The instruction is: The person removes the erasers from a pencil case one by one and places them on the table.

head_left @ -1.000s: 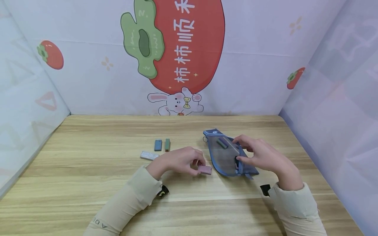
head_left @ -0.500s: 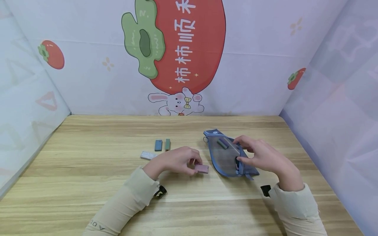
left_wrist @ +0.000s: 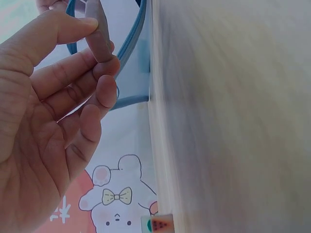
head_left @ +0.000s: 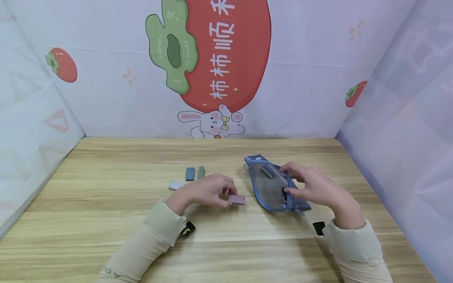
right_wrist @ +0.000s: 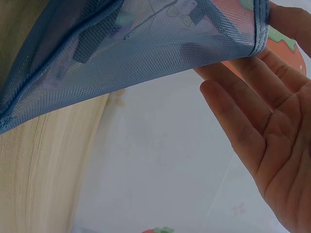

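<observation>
Pink block moved left; pouch holds green piece.

I'd call this a small, booth-like staged workspace; what kind of building holds it, I can't tell. From my head view, a wood-grain tabletop is closed in by a pale backdrop printed with a big red fruit and a cartoon rabbit, plus faintly patterned left and right panels.
</observation>
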A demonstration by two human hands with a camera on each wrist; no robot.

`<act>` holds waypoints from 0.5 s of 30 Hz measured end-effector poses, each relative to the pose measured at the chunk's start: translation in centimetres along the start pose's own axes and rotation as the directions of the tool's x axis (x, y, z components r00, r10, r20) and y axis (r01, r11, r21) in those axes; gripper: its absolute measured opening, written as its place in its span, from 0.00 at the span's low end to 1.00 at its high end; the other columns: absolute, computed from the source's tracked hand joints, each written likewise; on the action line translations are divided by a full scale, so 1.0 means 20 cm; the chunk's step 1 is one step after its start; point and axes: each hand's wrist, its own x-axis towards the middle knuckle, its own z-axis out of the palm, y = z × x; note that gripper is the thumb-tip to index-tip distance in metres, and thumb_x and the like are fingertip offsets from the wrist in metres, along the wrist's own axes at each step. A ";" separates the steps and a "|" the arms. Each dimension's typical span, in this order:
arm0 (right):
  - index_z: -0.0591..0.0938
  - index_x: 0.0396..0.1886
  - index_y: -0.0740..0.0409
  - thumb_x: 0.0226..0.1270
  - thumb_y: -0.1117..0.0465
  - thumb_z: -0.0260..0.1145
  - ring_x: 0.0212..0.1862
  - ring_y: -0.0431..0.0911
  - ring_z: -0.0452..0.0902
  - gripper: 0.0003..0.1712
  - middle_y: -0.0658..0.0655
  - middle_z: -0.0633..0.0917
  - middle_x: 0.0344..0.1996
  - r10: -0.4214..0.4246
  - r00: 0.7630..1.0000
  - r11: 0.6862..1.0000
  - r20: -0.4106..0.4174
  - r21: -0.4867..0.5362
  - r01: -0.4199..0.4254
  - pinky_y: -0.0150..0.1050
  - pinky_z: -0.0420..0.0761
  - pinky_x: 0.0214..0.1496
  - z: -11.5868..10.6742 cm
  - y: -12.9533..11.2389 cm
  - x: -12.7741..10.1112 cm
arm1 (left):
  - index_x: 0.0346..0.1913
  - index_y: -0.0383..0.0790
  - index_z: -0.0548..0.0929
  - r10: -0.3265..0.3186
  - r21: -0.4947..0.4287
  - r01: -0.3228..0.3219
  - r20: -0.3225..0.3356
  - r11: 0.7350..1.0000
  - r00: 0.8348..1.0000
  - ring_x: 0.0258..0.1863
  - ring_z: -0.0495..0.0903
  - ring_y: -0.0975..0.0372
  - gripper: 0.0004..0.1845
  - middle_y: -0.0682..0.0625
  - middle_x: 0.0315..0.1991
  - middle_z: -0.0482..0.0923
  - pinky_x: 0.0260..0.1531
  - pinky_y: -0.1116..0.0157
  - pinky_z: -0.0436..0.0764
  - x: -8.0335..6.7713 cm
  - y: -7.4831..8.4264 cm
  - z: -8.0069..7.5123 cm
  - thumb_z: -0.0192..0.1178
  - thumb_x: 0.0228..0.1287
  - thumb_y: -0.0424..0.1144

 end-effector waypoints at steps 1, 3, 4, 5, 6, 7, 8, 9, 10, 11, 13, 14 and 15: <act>0.75 0.59 0.57 0.62 0.64 0.70 0.54 0.59 0.83 0.25 0.63 0.84 0.55 0.000 1.000 1.000 -0.001 0.000 0.000 0.57 0.81 0.56 0.00 0.00 0.00 | 0.48 0.44 0.86 -0.008 0.000 0.008 -0.001 1.000 1.000 0.35 0.76 0.68 0.14 0.59 0.39 0.81 0.37 0.72 0.77 -0.01 0.00 0.00 0.65 0.59 0.39; 0.75 0.58 0.56 0.62 0.63 0.70 0.54 0.59 0.84 0.25 0.62 0.84 0.54 -0.002 1.000 1.000 -0.003 -0.001 0.002 0.57 0.81 0.55 0.00 0.00 0.00 | 0.48 0.44 0.86 -0.027 -0.003 0.027 -0.005 1.000 1.000 0.35 0.75 0.68 0.14 0.59 0.39 0.81 0.37 0.71 0.77 -0.02 -0.01 -0.01 0.65 0.59 0.39; 0.75 0.58 0.56 0.62 0.63 0.71 0.54 0.59 0.84 0.25 0.62 0.84 0.54 -0.006 1.000 1.000 -0.002 0.000 0.006 0.57 0.81 0.55 0.00 0.00 0.00 | 0.48 0.45 0.86 -0.034 -0.006 0.034 -0.008 0.999 0.999 0.35 0.75 0.68 0.13 0.59 0.38 0.81 0.37 0.71 0.77 -0.03 -0.01 -0.01 0.65 0.59 0.39; 0.75 0.58 0.56 0.62 0.63 0.71 0.54 0.59 0.84 0.25 0.62 0.84 0.54 -0.007 1.000 1.000 -0.002 -0.001 0.007 0.57 0.81 0.55 0.00 0.00 0.00 | 0.47 0.45 0.86 -0.040 -0.009 0.040 -0.012 0.999 0.999 0.35 0.75 0.68 0.13 0.59 0.38 0.80 0.36 0.71 0.77 -0.04 -0.02 -0.01 0.65 0.59 0.39; 0.75 0.58 0.56 0.62 0.63 0.71 0.54 0.59 0.84 0.25 0.62 0.84 0.54 -0.008 1.000 1.000 -0.002 -0.002 0.008 0.57 0.81 0.55 0.00 0.00 0.00 | 0.47 0.45 0.86 -0.047 -0.011 0.047 -0.017 0.999 0.999 0.35 0.75 0.68 0.12 0.59 0.38 0.80 0.36 0.71 0.77 -0.05 -0.02 -0.01 0.65 0.59 0.39; 0.75 0.58 0.55 0.62 0.63 0.71 0.54 0.59 0.84 0.25 0.61 0.84 0.54 -0.009 1.000 1.000 -0.003 -0.003 0.009 0.57 0.81 0.55 0.00 0.00 0.00 | 0.47 0.45 0.86 -0.052 -0.016 0.052 -0.021 0.999 0.998 0.35 0.75 0.68 0.12 0.60 0.38 0.80 0.36 0.71 0.77 -0.06 -0.03 -0.01 0.65 0.59 0.39; 0.75 0.58 0.55 0.62 0.63 0.71 0.54 0.59 0.84 0.25 0.61 0.84 0.54 -0.010 1.000 1.000 -0.003 -0.004 0.010 0.57 0.81 0.55 0.00 0.00 0.00 | 0.46 0.46 0.86 -0.057 -0.024 0.056 -0.025 0.998 0.998 0.35 0.75 0.68 0.12 0.60 0.37 0.80 0.36 0.71 0.78 -0.07 -0.03 -0.02 0.65 0.59 0.39; 0.75 0.58 0.55 0.62 0.63 0.71 0.54 0.59 0.84 0.25 0.61 0.84 0.54 -0.010 1.000 1.000 -0.003 -0.004 0.010 0.57 0.81 0.55 0.00 0.00 0.00 | 0.46 0.46 0.86 -0.059 -0.027 0.058 -0.030 0.998 0.998 0.35 0.76 0.67 0.12 0.60 0.37 0.80 0.35 0.71 0.78 -0.07 -0.03 -0.02 0.65 0.59 0.39; 0.75 0.58 0.56 0.62 0.63 0.71 0.54 0.59 0.84 0.25 0.61 0.84 0.54 -0.010 1.000 1.000 -0.003 -0.003 0.010 0.57 0.81 0.55 0.00 0.00 0.00 | 0.46 0.46 0.86 -0.061 -0.027 0.060 -0.034 0.998 0.998 0.35 0.76 0.67 0.12 0.60 0.37 0.80 0.35 0.71 0.78 -0.08 -0.04 -0.02 0.65 0.59 0.39; 0.75 0.58 0.56 0.62 0.63 0.70 0.54 0.59 0.84 0.25 0.61 0.84 0.54 -0.007 1.000 1.000 -0.003 -0.005 0.007 0.57 0.81 0.55 0.00 0.00 0.00 | 0.46 0.46 0.86 -0.063 -0.026 0.063 -0.038 0.998 0.997 0.35 0.76 0.67 0.12 0.60 0.37 0.80 0.35 0.71 0.78 -0.08 -0.04 -0.02 0.65 0.59 0.39; 0.75 0.59 0.57 0.62 0.63 0.70 0.54 0.59 0.84 0.25 0.61 0.84 0.54 -0.007 1.000 1.000 -0.004 -0.007 0.007 0.57 0.81 0.55 0.00 0.00 0.00 | 0.46 0.46 0.86 -0.074 -0.023 0.073 -0.044 0.997 0.996 0.35 0.76 0.67 0.12 0.60 0.37 0.80 0.35 0.70 0.78 -0.09 -0.04 -0.03 0.65 0.59 0.39; 0.75 0.59 0.57 0.62 0.63 0.70 0.54 0.59 0.83 0.25 0.62 0.84 0.54 -0.006 1.000 1.000 -0.004 -0.007 0.006 0.57 0.81 0.55 0.00 0.00 0.00 | 0.46 0.46 0.86 -0.080 -0.020 0.079 -0.048 0.997 0.996 0.35 0.76 0.67 0.12 0.60 0.37 0.80 0.36 0.70 0.78 -0.10 -0.04 -0.03 0.65 0.59 0.39; 0.75 0.59 0.58 0.62 0.63 0.70 0.54 0.59 0.83 0.25 0.62 0.84 0.54 -0.005 1.000 1.000 -0.003 -0.004 0.005 0.57 0.81 0.55 0.00 0.00 0.00 | 0.47 0.46 0.86 -0.084 -0.015 0.084 -0.051 0.996 0.995 0.35 0.76 0.67 0.12 0.60 0.38 0.80 0.36 0.70 0.78 -0.10 -0.05 -0.04 0.65 0.59 0.39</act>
